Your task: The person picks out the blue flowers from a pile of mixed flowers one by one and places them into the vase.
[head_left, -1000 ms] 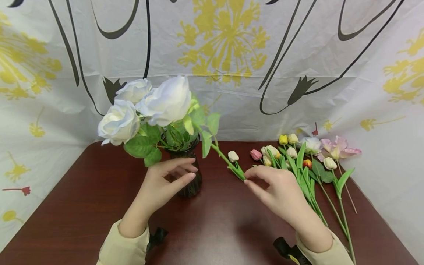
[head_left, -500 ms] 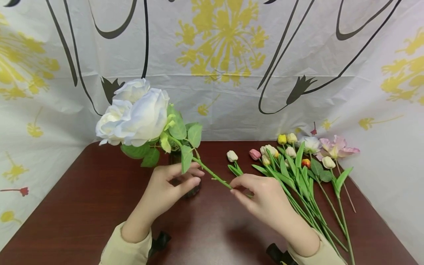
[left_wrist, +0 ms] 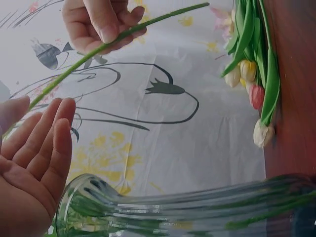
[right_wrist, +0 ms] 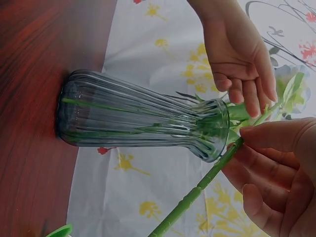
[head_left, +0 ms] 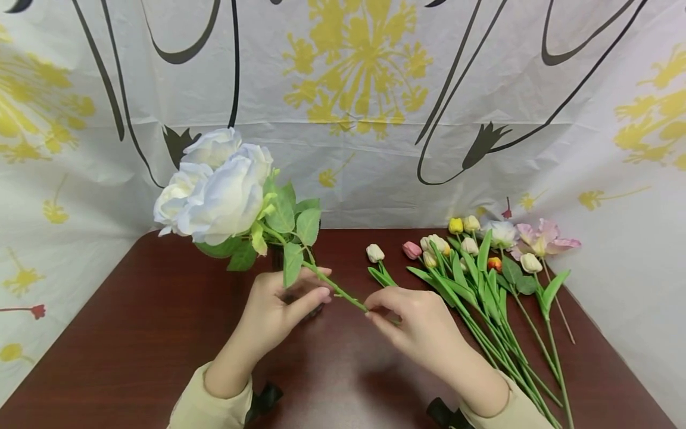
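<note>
Head cam: big bluish-white fabric-looking rose (head_left: 227, 199) in front of other pale roses (head_left: 213, 147), knobbly green stem (head_left: 343, 292) pinched in right hand (head_left: 412, 322); left hand (head_left: 276, 310) loose, fingers uncurled, just beside it. Left wrist: same pinch, ribbed blue-grey glass vase (left_wrist: 148, 210) nearby. Right wrist: held stem outside the vase, near its rim, other green stems (right_wrist: 89, 103) inside.

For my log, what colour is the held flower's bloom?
The bloom is white with a pale blue tinge; best seen in the head view.
</note>
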`<state>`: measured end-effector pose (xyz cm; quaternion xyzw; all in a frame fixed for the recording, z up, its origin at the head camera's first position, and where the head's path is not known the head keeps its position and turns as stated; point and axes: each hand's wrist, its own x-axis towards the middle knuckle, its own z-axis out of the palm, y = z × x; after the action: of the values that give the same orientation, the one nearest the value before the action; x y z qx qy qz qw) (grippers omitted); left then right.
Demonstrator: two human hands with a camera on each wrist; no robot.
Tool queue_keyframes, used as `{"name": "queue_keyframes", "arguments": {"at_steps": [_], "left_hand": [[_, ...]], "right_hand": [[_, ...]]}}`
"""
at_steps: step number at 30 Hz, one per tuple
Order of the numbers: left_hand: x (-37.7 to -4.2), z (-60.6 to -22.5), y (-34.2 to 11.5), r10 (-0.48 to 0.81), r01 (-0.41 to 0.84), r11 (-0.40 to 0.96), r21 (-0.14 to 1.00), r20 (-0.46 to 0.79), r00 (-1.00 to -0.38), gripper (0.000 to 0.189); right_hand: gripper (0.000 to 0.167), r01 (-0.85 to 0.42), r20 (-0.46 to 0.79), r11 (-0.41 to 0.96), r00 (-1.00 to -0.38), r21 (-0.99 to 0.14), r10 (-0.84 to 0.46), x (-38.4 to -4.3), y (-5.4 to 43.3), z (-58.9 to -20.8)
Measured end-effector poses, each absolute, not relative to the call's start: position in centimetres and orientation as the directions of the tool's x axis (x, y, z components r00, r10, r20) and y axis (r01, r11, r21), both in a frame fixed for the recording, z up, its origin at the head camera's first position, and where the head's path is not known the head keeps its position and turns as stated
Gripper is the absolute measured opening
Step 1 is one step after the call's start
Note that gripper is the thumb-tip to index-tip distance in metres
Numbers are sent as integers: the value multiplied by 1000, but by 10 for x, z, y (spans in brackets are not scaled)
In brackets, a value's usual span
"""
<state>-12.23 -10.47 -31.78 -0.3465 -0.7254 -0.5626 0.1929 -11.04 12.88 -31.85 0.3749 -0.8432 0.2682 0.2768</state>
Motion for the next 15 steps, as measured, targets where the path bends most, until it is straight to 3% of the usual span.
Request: {"name": "queue_keyframes", "arguments": {"at_steps": [15], "left_hand": [[-119,-319,-97,210,662,22,749,644,-736,6]], "right_hand": [[22,-788,661,559,-565,-258,-493,-111,125,-323]]}}
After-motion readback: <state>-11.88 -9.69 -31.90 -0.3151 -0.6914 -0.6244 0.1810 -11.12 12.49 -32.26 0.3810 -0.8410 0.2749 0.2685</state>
